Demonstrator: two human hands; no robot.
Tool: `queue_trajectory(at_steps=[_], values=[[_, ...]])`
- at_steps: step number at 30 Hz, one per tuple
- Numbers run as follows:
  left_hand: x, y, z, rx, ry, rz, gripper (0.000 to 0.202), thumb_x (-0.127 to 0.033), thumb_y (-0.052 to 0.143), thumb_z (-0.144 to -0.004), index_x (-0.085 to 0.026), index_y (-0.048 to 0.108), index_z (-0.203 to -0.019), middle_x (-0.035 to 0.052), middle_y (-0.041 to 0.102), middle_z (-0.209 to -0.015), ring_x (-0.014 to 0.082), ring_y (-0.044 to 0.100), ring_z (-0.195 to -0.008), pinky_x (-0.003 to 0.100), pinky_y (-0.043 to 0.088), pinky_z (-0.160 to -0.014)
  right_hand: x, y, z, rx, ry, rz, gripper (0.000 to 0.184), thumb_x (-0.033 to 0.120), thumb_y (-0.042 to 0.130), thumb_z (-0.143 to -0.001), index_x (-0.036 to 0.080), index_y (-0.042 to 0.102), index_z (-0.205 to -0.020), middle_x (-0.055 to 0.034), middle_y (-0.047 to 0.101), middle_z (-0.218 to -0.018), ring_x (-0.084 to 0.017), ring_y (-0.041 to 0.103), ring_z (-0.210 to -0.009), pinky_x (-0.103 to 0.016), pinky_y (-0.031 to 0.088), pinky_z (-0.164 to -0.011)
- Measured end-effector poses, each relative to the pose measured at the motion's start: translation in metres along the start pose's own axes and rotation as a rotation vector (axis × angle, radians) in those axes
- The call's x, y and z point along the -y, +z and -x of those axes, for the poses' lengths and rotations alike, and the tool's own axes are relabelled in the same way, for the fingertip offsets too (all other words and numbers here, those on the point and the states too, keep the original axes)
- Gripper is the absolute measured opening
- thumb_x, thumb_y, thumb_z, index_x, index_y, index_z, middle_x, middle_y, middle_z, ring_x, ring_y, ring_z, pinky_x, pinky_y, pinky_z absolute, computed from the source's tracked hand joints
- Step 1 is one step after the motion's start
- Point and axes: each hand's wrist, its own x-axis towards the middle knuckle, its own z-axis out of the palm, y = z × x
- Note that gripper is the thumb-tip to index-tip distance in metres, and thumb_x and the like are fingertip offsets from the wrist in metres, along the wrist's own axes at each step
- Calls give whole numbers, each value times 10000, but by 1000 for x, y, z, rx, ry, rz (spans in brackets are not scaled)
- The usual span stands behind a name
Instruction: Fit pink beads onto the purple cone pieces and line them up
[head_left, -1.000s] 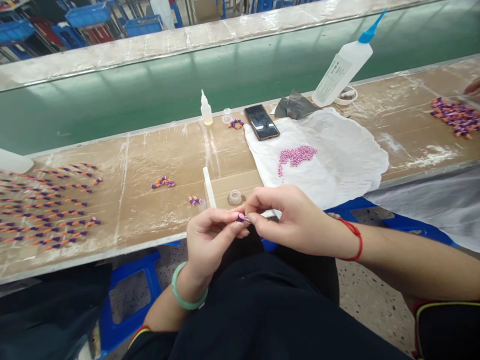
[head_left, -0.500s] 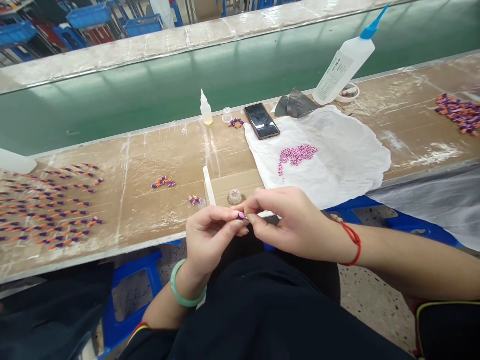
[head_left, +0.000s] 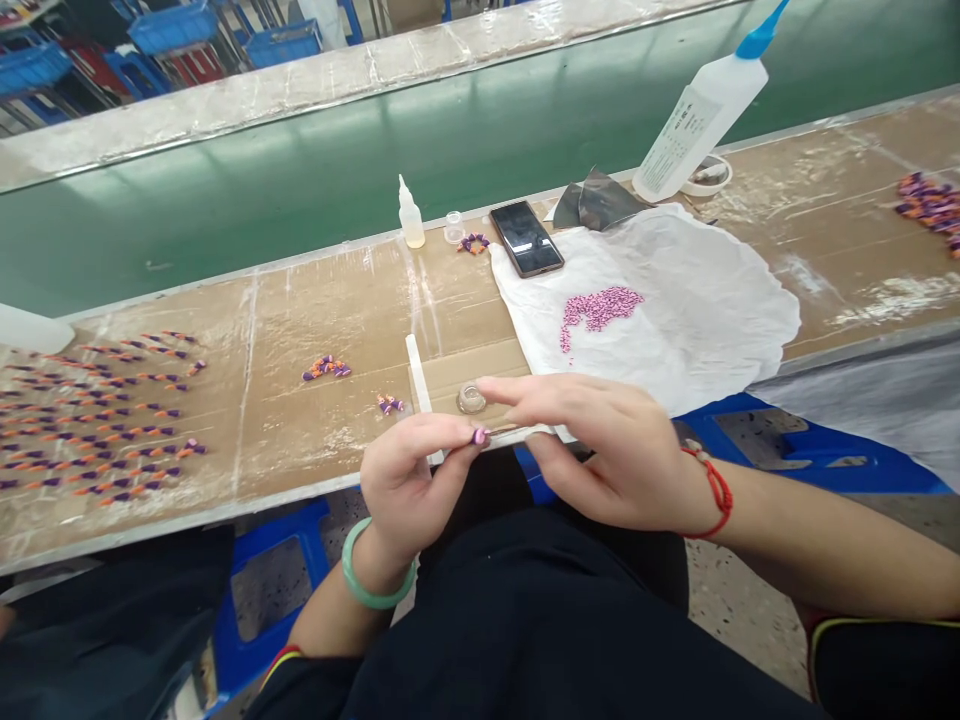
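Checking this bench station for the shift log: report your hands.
Left hand pinching a small purple piece. Right hand open beside it, fingers over a pale strip. Small clear jar just past the right fingertips, nothing blocking.

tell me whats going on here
A person seated at a bench is working with bare hands. The left hand pinches a small purple piece in its fingertips. The right hand, open, lies beside it, nearest a small glass jar. Rows of purple-and-orange pieces lie on the bench to the left. Pink beads sit on a white sheet, near a phone and a blue-nozzled bottle.
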Motion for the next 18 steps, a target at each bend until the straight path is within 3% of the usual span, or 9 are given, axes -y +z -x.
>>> queue_trajectory(at_steps=[4,7,13,18], values=[[6,-5,-5,45,95,-62,203,-66,704,-862,-252,720,-943,9,775,-866,155,718,-743,278,576,-690,-9,-6,7,-67,73,46,230,55,482,-925,218,599,-1036,-78,716,-1227,-189,693,-1133,-311,577,-961],[18,-18,-9,123,48,-238,142,-98,698,-863,-236,717,-889,33,729,-888,166,685,-794,299,554,-746,-24,-7,18,-78,126,72,215,75,501,-929,233,609,-1028,-76,726,-1202,-221,713,-1088,-350,592,-932],[63,-70,-8,215,-235,-629,68,-159,655,-838,-190,711,-814,75,663,-889,233,636,-891,380,517,-828,-59,-3,49,-81,265,221,185,109,553,-934,250,633,-1021,-76,763,-1083,-236,752,-931,-322,610,-835],[89,-123,-29,44,-355,-906,138,-249,604,-867,-178,705,-928,92,691,-1018,237,642,-996,352,518,-858,-77,-1,64,-99,317,258,158,231,514,-961,267,665,-989,-28,777,-1006,-224,759,-833,-312,612,-724]])
